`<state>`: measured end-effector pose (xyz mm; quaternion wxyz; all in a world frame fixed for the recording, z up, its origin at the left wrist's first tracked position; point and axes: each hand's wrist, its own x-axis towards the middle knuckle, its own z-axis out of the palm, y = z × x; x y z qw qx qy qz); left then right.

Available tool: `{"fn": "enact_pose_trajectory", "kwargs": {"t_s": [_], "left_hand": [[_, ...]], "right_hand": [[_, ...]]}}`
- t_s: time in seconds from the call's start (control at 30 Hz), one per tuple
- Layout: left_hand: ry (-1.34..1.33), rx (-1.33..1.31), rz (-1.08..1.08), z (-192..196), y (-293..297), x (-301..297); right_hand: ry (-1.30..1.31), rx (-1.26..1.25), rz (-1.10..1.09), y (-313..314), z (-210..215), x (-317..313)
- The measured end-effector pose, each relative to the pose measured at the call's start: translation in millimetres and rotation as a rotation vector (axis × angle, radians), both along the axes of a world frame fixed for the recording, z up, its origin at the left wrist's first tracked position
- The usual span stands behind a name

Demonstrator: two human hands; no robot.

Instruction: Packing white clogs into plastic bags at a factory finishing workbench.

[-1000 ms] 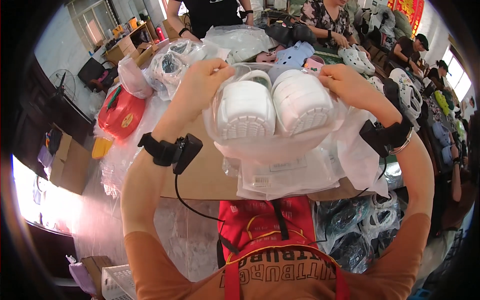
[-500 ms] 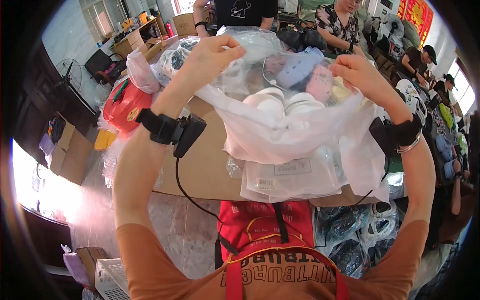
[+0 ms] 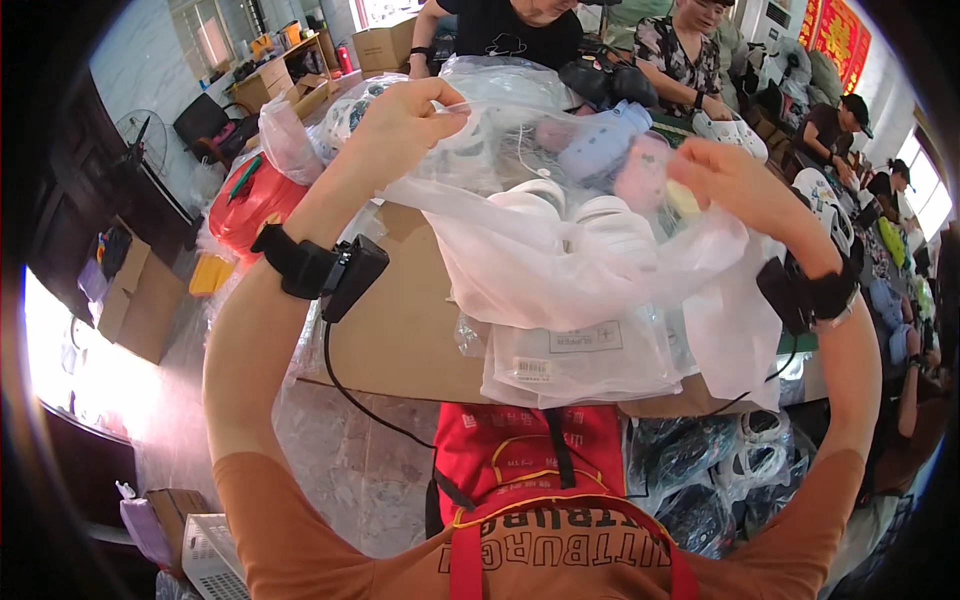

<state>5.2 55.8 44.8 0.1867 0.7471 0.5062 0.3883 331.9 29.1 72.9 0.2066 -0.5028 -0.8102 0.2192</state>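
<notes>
My left hand [image 3: 408, 128] is closed, pinching the far left edge of a translucent white plastic bag [image 3: 520, 275]. My right hand [image 3: 738, 183] is closed on the same bag's edge at the right, so the mouth is stretched wide between them. A pair of white shoes [image 3: 612, 225] lies inside, heel ends or toes I cannot tell, partly veiled by the film. Beyond them, blue [image 3: 605, 140] and pink [image 3: 640, 175] spotted clog-like shoes show through the clear plastic. Flat under the bag, near the table's front edge, are printed plastic bags [image 3: 570, 365].
A cardboard-covered table [image 3: 390, 320] stands before me. At its left is a roll of red plastic [image 3: 250, 212] with a green-handled tool [image 3: 244, 176] on it. Bagged shoes [image 3: 700, 450] are piled below right. Co-workers stand across the table, one with a hand [image 3: 712, 108] near white clogs [image 3: 732, 135].
My hands have spread slightly apart, stretching the bag's mouth wider. The shoes inside have shifted a little right. A co-worker opposite leans in, and white clogs have come into view by another's hand.
</notes>
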Motion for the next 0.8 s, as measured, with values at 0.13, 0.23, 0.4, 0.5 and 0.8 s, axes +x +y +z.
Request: {"fn": "enact_pose_trajectory", "kwargs": {"t_s": [0.13, 0.23, 0.4, 0.5, 0.8], "left_hand": [[0.034, 0.022, -0.007, 4.1, -7.5, -2.8], [0.097, 0.007, -0.041, 4.1, -12.0, -3.0], [0.369, -0.347, -0.292, -2.7, -29.6, -16.7], [0.265, -0.067, -0.123, 0.1, -11.5, -39.0], [0.069, 0.366, 0.144, -12.1, 22.7, -76.0]], "right_hand": [[-0.387, -0.097, -0.011, -33.1, 2.1, -2.0], [-0.279, -0.238, 0.030, -26.7, -3.7, 16.2], [0.194, -0.329, -0.066, -4.5, -13.6, 25.6], [0.373, -0.304, 0.036, 22.9, -10.8, 22.7], [0.255, 0.011, -0.005, 59.3, -11.6, -14.6]]}}
